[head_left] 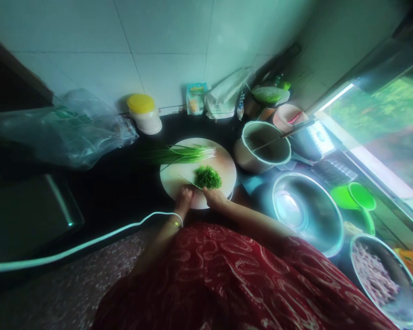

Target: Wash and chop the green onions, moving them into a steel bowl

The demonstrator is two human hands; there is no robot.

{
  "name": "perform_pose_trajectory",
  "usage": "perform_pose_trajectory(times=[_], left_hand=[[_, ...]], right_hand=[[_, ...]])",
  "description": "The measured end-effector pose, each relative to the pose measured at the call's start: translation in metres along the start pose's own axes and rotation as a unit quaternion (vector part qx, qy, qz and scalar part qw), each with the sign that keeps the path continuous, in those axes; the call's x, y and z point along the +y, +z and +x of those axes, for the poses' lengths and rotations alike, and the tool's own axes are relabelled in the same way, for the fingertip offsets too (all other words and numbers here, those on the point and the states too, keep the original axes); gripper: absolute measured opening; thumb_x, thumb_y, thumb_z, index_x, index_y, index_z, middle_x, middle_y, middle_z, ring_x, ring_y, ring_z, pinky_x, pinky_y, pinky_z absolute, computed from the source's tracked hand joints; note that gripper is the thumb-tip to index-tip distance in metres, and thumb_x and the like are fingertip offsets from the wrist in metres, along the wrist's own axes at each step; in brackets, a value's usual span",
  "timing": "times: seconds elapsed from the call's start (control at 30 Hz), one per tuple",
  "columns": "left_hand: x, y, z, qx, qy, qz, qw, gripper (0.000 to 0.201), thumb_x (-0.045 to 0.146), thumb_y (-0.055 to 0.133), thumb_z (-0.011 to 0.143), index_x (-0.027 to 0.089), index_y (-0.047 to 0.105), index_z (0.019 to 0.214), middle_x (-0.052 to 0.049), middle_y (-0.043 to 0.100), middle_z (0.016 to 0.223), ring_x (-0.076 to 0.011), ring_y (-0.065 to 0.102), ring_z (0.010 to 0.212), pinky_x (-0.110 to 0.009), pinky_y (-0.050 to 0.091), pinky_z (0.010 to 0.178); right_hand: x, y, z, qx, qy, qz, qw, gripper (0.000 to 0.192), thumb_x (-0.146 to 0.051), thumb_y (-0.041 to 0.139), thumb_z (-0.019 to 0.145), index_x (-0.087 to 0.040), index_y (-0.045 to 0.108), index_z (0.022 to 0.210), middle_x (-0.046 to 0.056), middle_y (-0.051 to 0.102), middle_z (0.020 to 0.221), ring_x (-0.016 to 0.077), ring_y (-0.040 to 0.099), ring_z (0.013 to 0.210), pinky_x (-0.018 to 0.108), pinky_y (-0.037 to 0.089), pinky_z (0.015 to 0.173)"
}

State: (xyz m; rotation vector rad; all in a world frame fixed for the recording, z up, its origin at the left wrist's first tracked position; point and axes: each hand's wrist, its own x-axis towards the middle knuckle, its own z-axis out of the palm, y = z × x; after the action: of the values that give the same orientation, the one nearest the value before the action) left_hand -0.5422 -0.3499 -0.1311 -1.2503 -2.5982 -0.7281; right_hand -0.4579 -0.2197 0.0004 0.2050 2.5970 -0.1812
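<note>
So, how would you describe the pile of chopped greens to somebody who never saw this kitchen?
Find the round cutting board in the middle of the dark counter. The pile of chopped greens lies on its near part, just above the right hand. Unlike the long uncut scallions behind it, it is a small, dark green, finely cut heap.

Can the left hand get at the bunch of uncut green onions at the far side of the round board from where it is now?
Probably yes: the left hand rests on the round pale cutting board, and only bare board lies between it and the long uncut green onions.
</note>
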Motion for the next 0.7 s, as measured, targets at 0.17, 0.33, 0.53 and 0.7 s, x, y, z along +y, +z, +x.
perform_pose_trajectory(times=[0.17,0.33,0.53,0.7], left_hand=[[0.000,0.001,-0.001,-0.002,-0.016,-0.003,1.000,0.029,0.022,0.038,0.096,0.016,0.065,0.087,-0.011,0.064,0.084,-0.0238,0.058,0.082,-0.037,0.047,0.074],[0.003,-0.003,0.002,-0.002,-0.026,0.005,1.000,0.027,0.021,0.040,0.096,0.014,0.066,0.089,-0.013,0.064,0.086,-0.0245,0.058,0.082,-0.037,0.047,0.074],[-0.001,-0.016,-0.007,-0.022,0.005,0.007,1.000,0.026,0.021,0.042,0.095,0.018,0.067,0.100,-0.011,0.065,0.094,-0.0250,0.055,0.090,-0.037,0.047,0.078],[0.002,-0.012,0.001,-0.037,0.013,0.009,0.999,0.028,0.014,0.041,0.094,0.018,0.068,0.092,-0.010,0.063,0.088,-0.0233,0.055,0.086,-0.035,0.048,0.074]], right_hand=[[0.003,-0.003,0.000,0.002,-0.002,0.008,1.000,0.039,-0.009,0.038,0.088,-0.014,0.048,0.125,0.014,0.071,0.096,0.0245,0.068,0.094,0.032,0.051,0.076],[0.001,-0.001,0.002,-0.002,-0.001,0.006,1.000,0.038,-0.008,0.041,0.086,-0.014,0.050,0.122,0.014,0.070,0.096,0.0248,0.068,0.093,0.031,0.051,0.075],[0.001,0.003,0.006,0.005,0.002,0.021,1.000,0.036,-0.009,0.040,0.087,-0.013,0.050,0.122,0.015,0.070,0.096,0.0256,0.068,0.094,0.032,0.051,0.075],[0.024,-0.007,0.003,0.001,0.016,0.032,0.999,0.037,-0.011,0.039,0.089,-0.014,0.050,0.124,0.015,0.070,0.096,0.0275,0.067,0.096,0.037,0.050,0.081]])
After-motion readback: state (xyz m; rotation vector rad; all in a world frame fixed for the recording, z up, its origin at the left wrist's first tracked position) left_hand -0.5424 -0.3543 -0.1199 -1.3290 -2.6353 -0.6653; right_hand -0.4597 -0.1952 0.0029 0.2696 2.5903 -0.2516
